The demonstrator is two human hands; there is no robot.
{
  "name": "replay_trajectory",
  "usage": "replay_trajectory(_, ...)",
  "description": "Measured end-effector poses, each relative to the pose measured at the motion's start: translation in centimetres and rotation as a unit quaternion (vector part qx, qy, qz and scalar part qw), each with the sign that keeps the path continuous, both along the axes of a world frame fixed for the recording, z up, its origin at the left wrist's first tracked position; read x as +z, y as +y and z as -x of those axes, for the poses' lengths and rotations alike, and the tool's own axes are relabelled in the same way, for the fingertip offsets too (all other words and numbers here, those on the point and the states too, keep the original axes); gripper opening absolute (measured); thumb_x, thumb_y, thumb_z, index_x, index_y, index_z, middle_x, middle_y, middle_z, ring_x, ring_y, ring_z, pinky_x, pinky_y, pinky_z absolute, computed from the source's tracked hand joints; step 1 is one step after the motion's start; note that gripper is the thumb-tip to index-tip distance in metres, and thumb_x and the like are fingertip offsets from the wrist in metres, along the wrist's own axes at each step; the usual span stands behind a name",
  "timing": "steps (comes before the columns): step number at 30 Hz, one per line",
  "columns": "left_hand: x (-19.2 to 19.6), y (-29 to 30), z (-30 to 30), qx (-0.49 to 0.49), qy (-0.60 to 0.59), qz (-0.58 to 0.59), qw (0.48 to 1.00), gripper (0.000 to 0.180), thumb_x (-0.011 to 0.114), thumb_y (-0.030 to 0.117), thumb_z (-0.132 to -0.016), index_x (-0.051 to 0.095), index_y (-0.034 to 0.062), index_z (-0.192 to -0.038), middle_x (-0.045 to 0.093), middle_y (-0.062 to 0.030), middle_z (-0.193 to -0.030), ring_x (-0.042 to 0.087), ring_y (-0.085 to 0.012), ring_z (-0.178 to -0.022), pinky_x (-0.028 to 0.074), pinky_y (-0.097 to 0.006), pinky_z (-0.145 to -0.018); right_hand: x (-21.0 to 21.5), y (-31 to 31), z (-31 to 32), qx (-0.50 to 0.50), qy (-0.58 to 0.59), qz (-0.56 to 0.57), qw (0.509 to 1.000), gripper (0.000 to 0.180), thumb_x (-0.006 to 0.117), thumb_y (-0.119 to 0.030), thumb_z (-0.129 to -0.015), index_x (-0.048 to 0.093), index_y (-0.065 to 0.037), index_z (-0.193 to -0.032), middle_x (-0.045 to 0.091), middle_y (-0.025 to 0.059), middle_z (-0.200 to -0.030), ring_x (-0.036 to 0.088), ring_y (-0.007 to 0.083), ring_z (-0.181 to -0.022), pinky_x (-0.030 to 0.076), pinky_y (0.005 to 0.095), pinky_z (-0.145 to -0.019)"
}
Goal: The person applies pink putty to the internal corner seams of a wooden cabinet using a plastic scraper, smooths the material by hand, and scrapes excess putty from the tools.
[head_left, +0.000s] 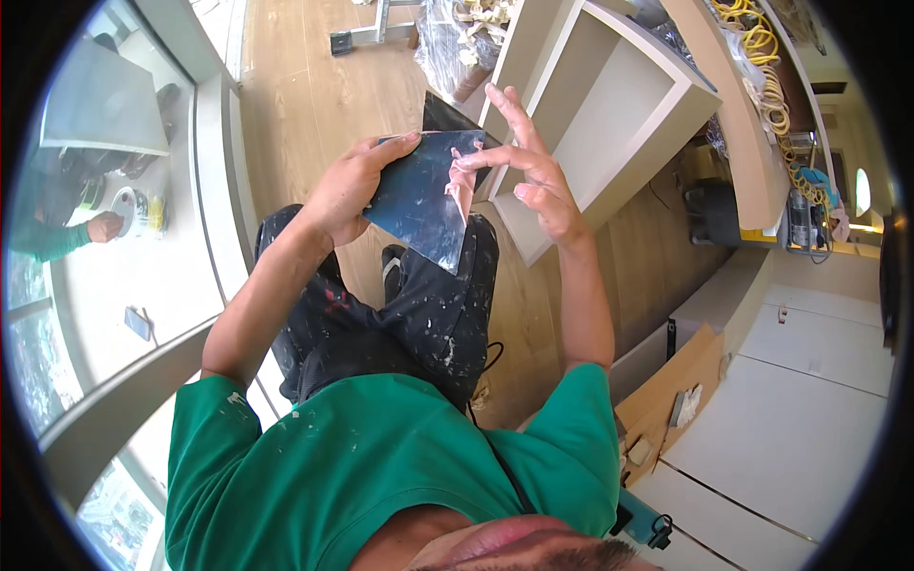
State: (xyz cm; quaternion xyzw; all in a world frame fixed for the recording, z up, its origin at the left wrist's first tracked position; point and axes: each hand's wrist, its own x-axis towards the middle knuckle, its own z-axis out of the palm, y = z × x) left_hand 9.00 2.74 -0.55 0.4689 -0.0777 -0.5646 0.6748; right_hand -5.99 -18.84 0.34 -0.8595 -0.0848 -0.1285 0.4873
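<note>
My left hand (345, 190) grips a thin, dark square plate (411, 207) by its left edge, thumb on top and the other fingers beneath. Pinkish paste (459, 188) is smeared along the plate's right side. My right hand (545, 190) reaches in from the right with its fingers spread; one fingertip touches the paste, while another points up and away. Some pink residue shows on these fingers. Behind the plate's far edge a black flat piece (444, 116) sticks out, partly hidden; what it is I cannot tell.
Pale open cabinet boxes (609, 105) stand on the wood floor (295, 105) ahead and to the right. A clear plastic bag (447, 57) lies beyond. Yellow coiled hose (762, 57) rests at the far right. A glass panel with a pale frame (214, 171) runs along my left.
</note>
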Motion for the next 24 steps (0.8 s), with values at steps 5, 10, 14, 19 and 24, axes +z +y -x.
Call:
replay_trajectory(5, -2.7, -2.0, -3.0, 0.02, 0.063, 0.022, 0.998, 0.034, 0.05, 0.028, -0.105, 0.06, -0.0025, -0.116, 0.07, -0.0094, -0.1, 0.072, -0.0151, -0.082, 0.061, -0.029, -0.073, -1.8, -1.4, -0.9, -0.038, -0.01, -0.093, 0.995, 0.058, 0.047, -0.048, -0.083, 0.075, -0.004, -0.108, 0.023, 0.0228, -0.163, 0.006, 0.0358, -0.155, 0.0, 0.0577, -0.121)
replay_trajectory(10, -3.5, -3.0, -5.6, 0.057, 0.093, 0.028, 0.994, 0.032, 0.048, 0.028, -0.105, 0.062, 0.0008, -0.117, 0.07, -0.0081, -0.102, 0.07, -0.0155, -0.088, 0.058, -0.031, -0.082, -2.0, -2.1, -0.8, -0.117, -0.065, -0.191, 0.972, 0.058, 0.047, -0.043, -0.083, 0.072, 0.001, -0.112, 0.03, 0.0225, -0.16, 0.018, 0.0346, -0.152, 0.005, 0.0566, -0.121)
replay_trajectory(14, -3.1, -2.5, -6.7, 0.113, 0.092, 0.049, 0.988, 0.028, 0.054, 0.024, -0.103, 0.063, 0.0012, -0.116, 0.071, -0.007, -0.102, 0.07, -0.0156, -0.089, 0.058, -0.031, -0.082, -4.0, -3.7, 2.4, -0.234, -0.101, -0.212, 0.943, 0.052, 0.046, -0.028, -0.083, 0.069, 0.001, -0.119, 0.045, 0.0165, -0.149, 0.037, 0.0301, -0.141, 0.022, 0.0494, -0.118)
replay_trajectory(19, -2.7, -1.0, -7.0, 0.169, 0.086, 0.067, 0.98, 0.025, 0.056, 0.021, -0.102, 0.064, 0.0011, -0.116, 0.071, -0.0077, -0.104, 0.071, -0.0177, -0.091, 0.058, -0.032, -0.083, -9.5, -5.6, 6.5, -0.405, -0.038, -0.146, 0.902, 0.05, 0.044, -0.015, -0.084, 0.066, 0.001, -0.126, 0.056, 0.0118, -0.135, 0.05, 0.023, -0.122, 0.04, 0.0368, -0.105)
replay_trajectory(24, -3.5, -0.5, -8.3, 0.178, 0.065, 0.069, 0.98, 0.027, 0.056, 0.02, -0.102, 0.062, -0.0014, -0.117, 0.071, -0.0105, -0.109, 0.07, -0.0201, -0.097, 0.058, -0.033, -0.089, -15.9, -6.4, 8.1, -0.461, -0.023, -0.168, 0.871, 0.049, 0.043, -0.006, -0.082, 0.068, -0.002, -0.125, 0.061, 0.0106, -0.125, 0.053, 0.0208, -0.11, 0.042, 0.0337, -0.102)
